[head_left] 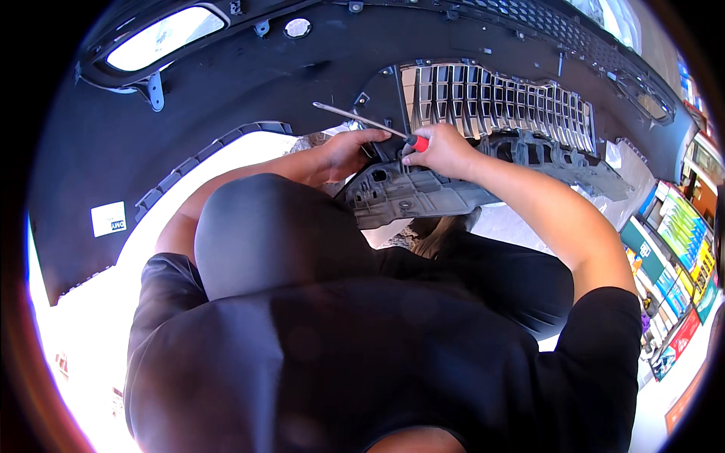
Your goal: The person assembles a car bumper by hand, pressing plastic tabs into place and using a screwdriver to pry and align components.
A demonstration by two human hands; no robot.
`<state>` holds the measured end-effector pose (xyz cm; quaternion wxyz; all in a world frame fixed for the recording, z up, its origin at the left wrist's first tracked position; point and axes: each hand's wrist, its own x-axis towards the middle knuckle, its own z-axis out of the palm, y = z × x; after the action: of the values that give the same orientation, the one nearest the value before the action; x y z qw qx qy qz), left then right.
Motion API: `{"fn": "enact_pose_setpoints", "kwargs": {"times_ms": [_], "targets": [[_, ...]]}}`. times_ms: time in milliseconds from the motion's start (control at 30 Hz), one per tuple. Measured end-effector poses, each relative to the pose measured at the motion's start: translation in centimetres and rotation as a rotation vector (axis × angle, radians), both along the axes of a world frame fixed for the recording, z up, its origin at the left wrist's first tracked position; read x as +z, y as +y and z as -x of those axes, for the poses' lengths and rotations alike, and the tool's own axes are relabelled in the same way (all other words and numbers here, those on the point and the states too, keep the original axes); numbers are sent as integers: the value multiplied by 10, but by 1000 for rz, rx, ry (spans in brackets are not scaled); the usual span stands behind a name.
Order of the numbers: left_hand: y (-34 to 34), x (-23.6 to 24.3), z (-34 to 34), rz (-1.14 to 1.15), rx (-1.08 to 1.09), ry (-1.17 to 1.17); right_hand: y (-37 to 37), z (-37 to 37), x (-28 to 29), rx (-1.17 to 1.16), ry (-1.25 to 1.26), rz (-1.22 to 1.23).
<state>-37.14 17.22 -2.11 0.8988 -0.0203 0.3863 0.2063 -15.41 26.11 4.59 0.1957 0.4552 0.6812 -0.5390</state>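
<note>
My right hand is closed round the red handle of a screwdriver; its long metal shaft slants up and left across the black bumper panel. My left hand grips the black plastic part just left of the grille, its fingertips below the shaft and partly hidden. A grille with bright slats is set in the panel to the right. Below both hands lies a grey molded plastic piece with holes and ribs, running right along the grille's lower edge.
The large curved panel spans the upper view, with oval openings at both ends and a perforated strip at top. My dark-clothed body and bent knee fill the lower middle. Colourful boxes are stacked at the right. Bright ground shows at left.
</note>
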Motion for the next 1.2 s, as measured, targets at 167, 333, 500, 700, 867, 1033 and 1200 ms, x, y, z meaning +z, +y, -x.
{"fn": "enact_pose_setpoints", "kwargs": {"times_ms": [167, 333, 500, 700, 867, 1033, 1200], "targets": [[-3, -8, -3, 19, 33, -2, 5, 6, 8, -2, -52, 55], [-1, -13, -3, -1, 46, -18, 10, 3, 1, -5, -46, 119], [-3, -4, -3, 7, 65, 28, 12, 9, 6, 90, -64, 41], [-3, -13, -3, -16, 48, -38, 14, 8, 1, 65, -48, 71], [-3, -13, -6, 34, 66, 24, 5, 6, -5, 211, -30, -135], [-7, -13, -7, 99, 113, 16, 0, 8, 3, 196, -57, -191], [-7, -15, -7, 14, 99, 38, -6, 20, 14, 202, -121, -198]]}}
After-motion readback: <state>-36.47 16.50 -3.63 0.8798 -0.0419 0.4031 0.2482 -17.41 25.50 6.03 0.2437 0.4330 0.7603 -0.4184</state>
